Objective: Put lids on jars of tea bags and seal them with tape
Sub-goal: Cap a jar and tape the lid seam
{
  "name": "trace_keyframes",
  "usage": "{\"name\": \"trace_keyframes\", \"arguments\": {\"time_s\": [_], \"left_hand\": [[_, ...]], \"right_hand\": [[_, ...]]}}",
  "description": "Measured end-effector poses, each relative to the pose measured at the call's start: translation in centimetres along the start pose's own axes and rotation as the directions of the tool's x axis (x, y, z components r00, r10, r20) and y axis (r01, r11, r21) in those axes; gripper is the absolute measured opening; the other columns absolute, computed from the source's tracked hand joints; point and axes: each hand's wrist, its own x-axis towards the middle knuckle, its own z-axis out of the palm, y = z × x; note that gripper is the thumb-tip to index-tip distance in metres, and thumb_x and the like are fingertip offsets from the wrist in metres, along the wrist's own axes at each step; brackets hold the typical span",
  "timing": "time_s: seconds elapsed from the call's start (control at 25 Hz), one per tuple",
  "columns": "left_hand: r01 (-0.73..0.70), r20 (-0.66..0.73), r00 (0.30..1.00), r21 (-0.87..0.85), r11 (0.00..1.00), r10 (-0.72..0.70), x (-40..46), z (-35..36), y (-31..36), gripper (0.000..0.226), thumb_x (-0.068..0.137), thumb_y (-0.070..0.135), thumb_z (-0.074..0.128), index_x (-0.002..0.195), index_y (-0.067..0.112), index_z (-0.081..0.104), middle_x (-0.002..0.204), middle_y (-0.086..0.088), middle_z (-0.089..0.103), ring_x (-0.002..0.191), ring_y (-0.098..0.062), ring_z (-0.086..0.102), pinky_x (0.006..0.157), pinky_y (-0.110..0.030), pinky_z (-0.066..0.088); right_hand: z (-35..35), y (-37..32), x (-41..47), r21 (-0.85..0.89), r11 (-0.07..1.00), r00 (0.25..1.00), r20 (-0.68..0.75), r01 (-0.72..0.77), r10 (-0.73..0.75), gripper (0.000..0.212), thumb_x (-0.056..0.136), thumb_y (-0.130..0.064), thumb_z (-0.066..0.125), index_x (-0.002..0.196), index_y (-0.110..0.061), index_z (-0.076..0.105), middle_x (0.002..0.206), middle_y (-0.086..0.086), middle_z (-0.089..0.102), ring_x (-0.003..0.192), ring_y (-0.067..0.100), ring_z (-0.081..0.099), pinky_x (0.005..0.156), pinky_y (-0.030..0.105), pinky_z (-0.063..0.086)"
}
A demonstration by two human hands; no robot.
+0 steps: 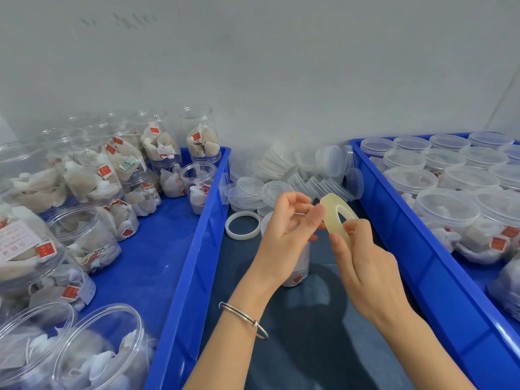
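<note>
My right hand (363, 266) grips a roll of clear, yellowish tape (336, 218), held up on edge between the two bins. My left hand (289, 223) is right beside the roll, thumb and fingertips pinching at its rim, probably on the tape's end. Below my hands a jar of tea bags (299, 266) stands upright on the dark table, mostly hidden by my left hand. A second tape roll (242, 226) lies flat to the left of that jar. Loose clear lids (284, 178) are heaped at the back by the wall.
A blue bin (197, 243) on the left holds several open jars of tea bags (197, 139). A blue bin (416, 249) on the right holds several lidded jars (447, 209). A grey wall closes the back. I wear a metal bangle (244, 319) on my left wrist.
</note>
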Motion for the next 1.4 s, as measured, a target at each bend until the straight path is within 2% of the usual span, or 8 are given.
{"name": "trace_keyframes", "arguments": {"time_s": [0.08,0.24,0.44,0.6,0.84,1.0,1.16,1.4], "left_hand": [[-0.035,-0.033,0.999,0.079,0.996,0.038,0.1,-0.2,-0.1,0.042,0.080,0.030,0.073,0.116,0.028,0.052,0.097,0.007,0.066,0.090,-0.004,0.066,0.083,-0.025,0.054],[-0.131,-0.115,0.981,0.213,0.968,0.158,0.2,-0.2,0.0,0.017,0.079,0.015,0.078,0.089,0.026,0.070,0.081,0.011,0.071,0.079,-0.001,0.066,0.072,-0.010,0.049],[-0.165,-0.138,0.964,0.355,0.920,0.226,0.0,0.2,0.5,0.016,0.082,0.014,0.074,0.076,0.027,0.067,0.074,0.016,0.067,0.077,0.001,0.064,0.070,-0.008,0.046],[-0.275,-0.240,0.883,0.430,0.860,0.403,0.2,-0.3,2.0,0.015,0.080,0.008,0.075,0.074,0.020,0.067,0.074,0.011,0.066,0.074,-0.002,0.063,0.069,-0.010,0.048],[-0.199,-0.436,0.845,0.281,0.939,0.310,-2.8,-2.2,-0.3,0.011,0.080,0.010,0.074,0.074,0.018,0.069,0.075,0.009,0.069,0.075,-0.003,0.064,0.068,-0.009,0.047],[-0.082,-0.543,0.833,0.069,0.994,0.107,-4.6,-2.4,-5.2,0.019,0.081,0.004,0.072,0.071,0.021,0.069,0.092,0.010,0.069,0.091,0.000,0.064,0.080,-0.015,0.049],[-0.070,-0.512,0.859,-0.051,0.996,0.034,-4.8,-2.2,-7.9,0.013,0.082,0.018,0.070,0.070,0.023,0.067,0.128,0.026,0.057,0.126,0.003,0.048,0.101,-0.021,0.041],[-0.120,-0.412,0.910,-0.161,0.980,0.044,-3.4,-3.0,-9.0,0.011,0.081,0.020,0.067,0.075,0.012,0.063,0.133,0.021,0.056,0.128,-0.002,0.049,0.101,-0.019,0.044]], "right_hand": [[-0.2,0.0,0.1,0.007,1.000,1.000,-0.001,0.008,-0.008,0.039,0.090,-0.063,0.014,0.097,-0.028,0.030,0.055,-0.006,0.045,0.047,0.016,0.047,0.048,0.034,0.038],[-0.5,-0.2,0.0,0.001,1.000,1.000,0.015,0.017,-0.017,0.041,0.089,-0.064,0.015,0.098,-0.028,0.032,0.056,-0.008,0.044,0.049,0.015,0.048,0.049,0.035,0.039],[-1.0,-0.2,-0.3,0.026,1.000,0.997,0.073,0.010,-0.012,0.041,0.087,-0.066,0.018,0.102,-0.030,0.032,0.069,-0.009,0.051,0.055,0.011,0.048,0.054,0.033,0.035],[-2.0,-0.3,0.3,0.152,0.987,0.996,0.066,0.043,-0.054,0.041,0.088,-0.061,0.019,0.122,-0.040,0.029,0.071,-0.006,0.054,0.059,0.008,0.052,0.050,0.025,0.030],[-3.4,0.6,2.3,-0.194,0.978,0.997,0.024,0.076,-0.073,0.066,0.087,-0.065,0.035,0.143,-0.030,0.035,0.088,-0.018,0.054,0.065,0.014,0.049,0.057,0.027,0.035],[-2.5,1.1,0.7,-0.354,0.921,0.981,0.157,0.165,-0.115,0.058,0.092,-0.060,0.028,0.148,-0.046,0.020,0.067,-0.009,0.049,0.066,0.016,0.050,0.077,0.035,0.043],[-2.0,1.9,0.2,-0.412,0.892,0.974,0.200,0.186,-0.110,0.054,0.095,-0.045,0.036,0.145,-0.052,0.019,0.060,-0.005,0.038,0.058,0.016,0.043,0.073,0.032,0.040],[-1.7,2.1,1.7,-0.471,0.842,0.964,0.167,0.264,-0.208,0.047,0.094,-0.038,0.045,0.140,-0.044,0.038,0.057,-0.002,0.038,0.053,0.020,0.042,0.063,0.036,0.042]]}}
